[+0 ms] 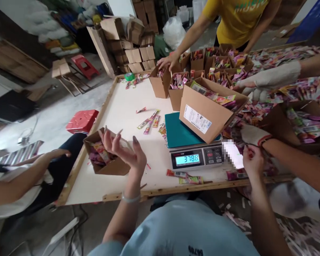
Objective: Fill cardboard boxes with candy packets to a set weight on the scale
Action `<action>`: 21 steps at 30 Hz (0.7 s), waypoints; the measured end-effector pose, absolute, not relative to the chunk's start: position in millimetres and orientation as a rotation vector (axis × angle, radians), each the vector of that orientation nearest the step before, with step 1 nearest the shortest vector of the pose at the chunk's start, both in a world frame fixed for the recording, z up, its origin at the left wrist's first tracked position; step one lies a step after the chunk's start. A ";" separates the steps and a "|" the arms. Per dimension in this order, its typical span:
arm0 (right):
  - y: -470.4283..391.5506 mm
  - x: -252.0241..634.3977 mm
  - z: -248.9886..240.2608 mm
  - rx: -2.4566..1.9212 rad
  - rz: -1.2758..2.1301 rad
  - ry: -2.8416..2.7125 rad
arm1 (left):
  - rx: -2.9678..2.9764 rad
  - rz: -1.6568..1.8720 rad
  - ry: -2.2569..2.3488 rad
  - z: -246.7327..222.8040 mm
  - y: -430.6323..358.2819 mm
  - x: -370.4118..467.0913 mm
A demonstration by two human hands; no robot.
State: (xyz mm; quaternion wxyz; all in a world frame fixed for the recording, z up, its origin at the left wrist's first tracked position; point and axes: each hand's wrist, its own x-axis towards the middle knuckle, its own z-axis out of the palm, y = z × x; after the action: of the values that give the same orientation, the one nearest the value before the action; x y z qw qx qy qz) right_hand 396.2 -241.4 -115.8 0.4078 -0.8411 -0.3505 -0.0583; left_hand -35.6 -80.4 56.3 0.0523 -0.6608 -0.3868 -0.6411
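Note:
My left hand (126,151) is raised with its fingers apart, holding nothing, over the near side of a small carton (110,167) of candy packets. At the right, my right hand (253,161) has its fingers bent together beside a lit phone (236,156); what they hold, if anything, is too small to make out. Between my hands stands a scale (186,160) with a green plate (174,131) and a lit display. A labelled carton (205,113) full of packets is tilted over the plate, with a gloved hand (261,81) of another person near its right edge.
Several filled cartons (158,87) stand behind the scale, where a person in yellow (234,21) reaches in. Loose packets (150,121) lie on the white table (117,110). Another gloved hand (253,135) is close above my right hand. At the left sits a person near a red stool (81,121).

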 end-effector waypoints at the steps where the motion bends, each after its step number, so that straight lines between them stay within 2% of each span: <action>1: -235.0 405.4 -119.0 -2.170 -0.095 -0.882 | -1.979 -1.951 -1.128 57.3 -74.2 -26.1; 6: -204.1 447.0 -123.6 -2.447 0.046 -1.051 | -2.072 -1.850 -1.136 42.3 -55.6 1.5; 10: -172.0 463.6 -123.1 -2.675 0.302 -0.985 | -2.108 -1.814 -1.244 27.7 -48.7 0.9; 15: -153.0 462.3 -117.2 -2.705 0.084 -1.079 | -2.076 -1.784 -1.304 22.1 -48.0 -12.9; 21: -153.6 457.4 -105.9 -2.724 0.061 -1.066 | -2.118 -1.861 -1.345 18.4 -39.9 -11.1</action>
State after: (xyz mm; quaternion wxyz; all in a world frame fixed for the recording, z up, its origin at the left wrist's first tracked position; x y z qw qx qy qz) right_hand 457.4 -153.6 -105.9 0.1078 -0.9256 -0.3622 0.0206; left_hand -11.1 -39.9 18.4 0.0089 -0.6780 -0.4305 -0.5957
